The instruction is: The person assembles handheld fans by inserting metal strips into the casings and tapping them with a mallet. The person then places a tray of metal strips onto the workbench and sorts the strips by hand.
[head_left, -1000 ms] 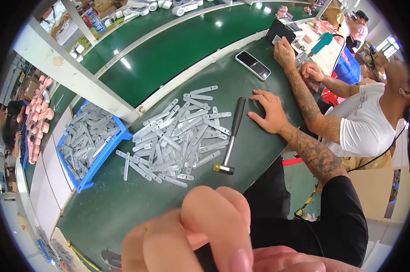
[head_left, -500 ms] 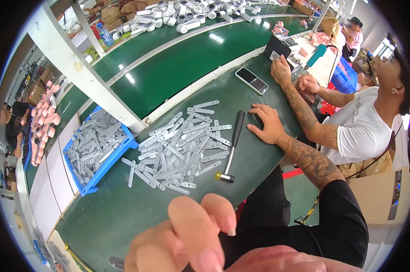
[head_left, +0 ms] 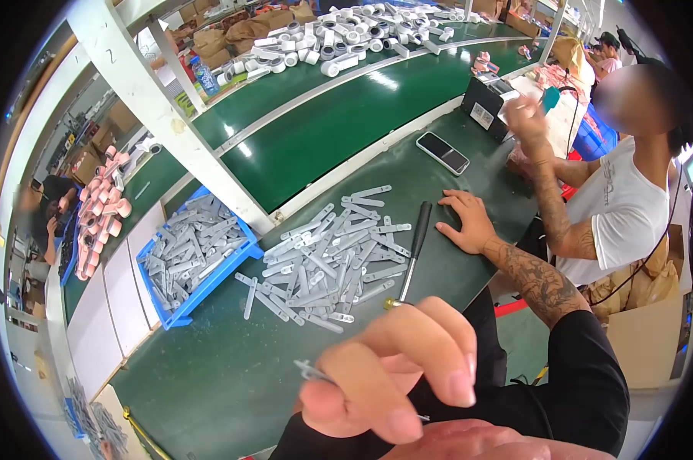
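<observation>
My left hand, close to the camera at the bottom centre, has its fingers curled together. A small grey piece pokes out beside the thumb; the fingers hide most of it. My right hand lies on the green table with its fingers spread, holding nothing. Just left of it is a hammer with a dark grip; my left hand covers the hammer's head. A loose pile of flat grey plastic strips lies left of the hammer.
A blue bin full of grey strips stands at the left by a white post. A phone lies on the table. Beyond runs a green conveyor with white parts. A co-worker sits at the right.
My left hand has moved right and a little up, now covering the hammer's head. The whole view has shifted slightly. My right hand stays flat. The co-worker's hand has lifted off the table.
</observation>
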`<state>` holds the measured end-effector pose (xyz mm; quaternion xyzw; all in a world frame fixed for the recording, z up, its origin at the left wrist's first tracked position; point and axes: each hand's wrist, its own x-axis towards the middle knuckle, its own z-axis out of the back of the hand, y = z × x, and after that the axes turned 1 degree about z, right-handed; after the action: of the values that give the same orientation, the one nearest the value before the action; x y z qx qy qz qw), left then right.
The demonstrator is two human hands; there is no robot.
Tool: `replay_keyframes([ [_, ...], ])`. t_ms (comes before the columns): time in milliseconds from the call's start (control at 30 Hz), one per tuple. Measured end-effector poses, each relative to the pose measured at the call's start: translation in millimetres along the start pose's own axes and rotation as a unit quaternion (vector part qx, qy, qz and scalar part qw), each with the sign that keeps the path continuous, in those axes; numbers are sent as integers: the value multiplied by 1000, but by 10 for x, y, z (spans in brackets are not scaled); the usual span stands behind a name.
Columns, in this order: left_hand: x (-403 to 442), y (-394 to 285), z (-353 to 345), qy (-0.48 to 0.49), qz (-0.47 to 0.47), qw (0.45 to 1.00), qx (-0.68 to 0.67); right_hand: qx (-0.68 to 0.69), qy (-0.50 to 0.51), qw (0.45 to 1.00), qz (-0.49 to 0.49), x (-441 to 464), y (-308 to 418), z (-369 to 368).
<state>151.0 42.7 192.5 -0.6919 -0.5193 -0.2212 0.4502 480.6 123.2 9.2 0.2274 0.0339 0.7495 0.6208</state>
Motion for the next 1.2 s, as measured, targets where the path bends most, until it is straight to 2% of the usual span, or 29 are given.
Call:
replay_keyframes([
  [167, 56, 98, -40, 45, 9, 999, -18, -12, -14, 1000, 7, 11, -7, 2],
  [267, 180, 212, -173, 10, -66, 993, -95, -7, -14, 1000, 8, -8, -7, -12],
  [367, 170, 191, -149, 11, -86, 994, -71, -3, -13, 1000, 4, -6, -16, -16],
  [467, 13, 107, -21, 45, 20, 997, -54, -6, -15, 1000, 7, 2, -28, -22],
  [667, 91, 178, -60, 36, 12, 998, -51, -1, -4, 1000, 4, -8, -34, -21],
  [700, 197, 237, -99, 38, -35, 996, -70, 0, -5, 1000, 6, -5, -40, -21],
  [800, 265, 307, -189, 29, -90, 991, -92, -1, -9, 1000, 11, -8, -37, -13],
  [967, 243, 325, -245, -3, -91, 990, -108, 0, -11, 1000, 10, -11, -33, -18],
  [1200, 254, 327, -208, 3, -71, 992, -108, -6, -16, 1000, 12, -10, -29, -21],
])
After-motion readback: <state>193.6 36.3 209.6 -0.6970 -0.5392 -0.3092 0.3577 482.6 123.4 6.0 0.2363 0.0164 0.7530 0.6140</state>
